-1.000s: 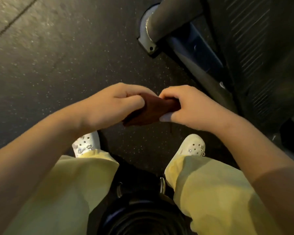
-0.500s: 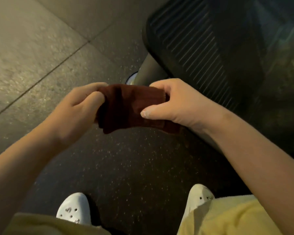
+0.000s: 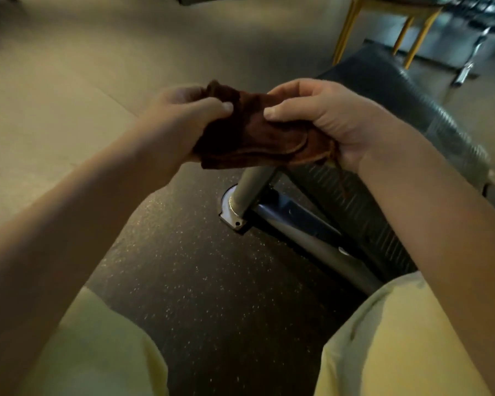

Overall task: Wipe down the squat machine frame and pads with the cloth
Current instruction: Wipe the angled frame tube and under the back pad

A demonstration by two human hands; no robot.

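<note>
Left hand [image 3: 177, 124] at 9 o'clock, right hand [image 3: 326, 118] at 3: you're pinching the brown cloth [image 3: 255, 138], probably refolding for a clean face.

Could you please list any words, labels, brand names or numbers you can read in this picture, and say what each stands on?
No text can be read.
The cloth, gripped by the left hand and the right hand, is plain.
The grey frame tube and the ribbed black plate show no label.
The far background is too blurred to tell.
</note>
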